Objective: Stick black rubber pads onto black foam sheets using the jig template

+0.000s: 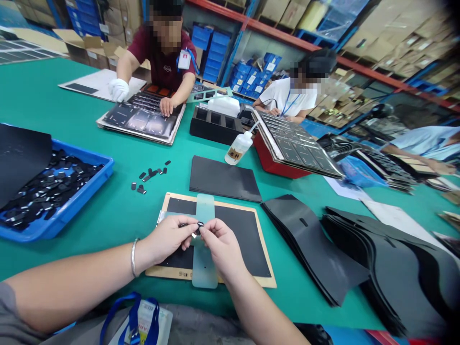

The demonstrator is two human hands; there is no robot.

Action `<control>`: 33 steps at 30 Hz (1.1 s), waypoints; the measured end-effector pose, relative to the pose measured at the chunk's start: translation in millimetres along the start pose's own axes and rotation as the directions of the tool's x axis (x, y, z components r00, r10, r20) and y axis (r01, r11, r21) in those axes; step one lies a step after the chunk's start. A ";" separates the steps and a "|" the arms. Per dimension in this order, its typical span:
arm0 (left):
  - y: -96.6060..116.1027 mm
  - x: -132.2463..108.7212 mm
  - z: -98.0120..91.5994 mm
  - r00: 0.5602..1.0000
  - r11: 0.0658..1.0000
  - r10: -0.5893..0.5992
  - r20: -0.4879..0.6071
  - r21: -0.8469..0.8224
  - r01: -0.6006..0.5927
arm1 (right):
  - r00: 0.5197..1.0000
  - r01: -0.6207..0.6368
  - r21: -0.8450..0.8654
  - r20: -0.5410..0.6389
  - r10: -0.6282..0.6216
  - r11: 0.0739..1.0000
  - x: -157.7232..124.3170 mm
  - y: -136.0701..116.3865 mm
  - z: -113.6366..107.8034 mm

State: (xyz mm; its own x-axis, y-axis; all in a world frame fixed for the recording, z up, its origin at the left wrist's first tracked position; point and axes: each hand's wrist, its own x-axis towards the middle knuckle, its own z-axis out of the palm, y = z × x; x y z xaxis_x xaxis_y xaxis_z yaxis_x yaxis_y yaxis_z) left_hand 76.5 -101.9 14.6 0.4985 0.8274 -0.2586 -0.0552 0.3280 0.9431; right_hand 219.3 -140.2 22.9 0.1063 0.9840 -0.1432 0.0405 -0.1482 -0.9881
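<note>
My left hand (175,237) and my right hand (218,242) meet over a wooden-edged board (271,278). Their fingertips pinch a small black rounded piece (200,224) with a white-outlined mark between them. Another dark piece partly shows under my left fingers, mostly hidden. On the board lies a black sheet (244,235), crossed by a translucent bluish plastic template (205,278). Several similar small black pieces (153,172) are scattered on the green table beyond my left hand.
A blue tray (81,191) of black pieces stands at left. Beyond the board lie black sheets (224,179) and a squeeze bottle (239,147). Stacked black sheets (312,244) fill the right side. Co-workers (161,62) sit across the green table (122,230), one handling a panel.
</note>
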 end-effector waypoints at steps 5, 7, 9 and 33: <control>3.9 -4.9 -3.8 0.994 0.935 0.105 -0.001 0.342 -0.098 | 0.994 0.112 -0.156 0.024 -0.110 0.981 -0.4 0.3 -3.1; 3.6 -5.4 -3.6 0.984 0.897 0.180 0.002 0.411 -0.165 | 0.989 0.145 -0.253 0.029 -0.142 0.957 -0.2 1.6 -4.2; 2.4 -5.1 -3.1 0.973 0.870 0.231 0.016 0.444 -0.213 | 0.984 0.175 -0.307 0.026 -0.175 0.936 0.2 3.0 -4.9; 2.0 -6.3 -8.0 0.940 0.752 0.315 0.129 0.570 -0.330 | 0.921 0.387 -0.577 0.211 -0.326 0.719 -6.7 -10.9 -9.2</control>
State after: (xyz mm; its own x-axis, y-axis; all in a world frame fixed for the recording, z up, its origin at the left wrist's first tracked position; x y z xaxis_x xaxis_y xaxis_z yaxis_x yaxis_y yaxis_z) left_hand 66.3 -102.8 16.4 0.5626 0.8227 0.0812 0.2870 -0.2865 0.9141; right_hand 227.3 -146.0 35.1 -0.1254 0.9758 0.1789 0.6432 0.2173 -0.7342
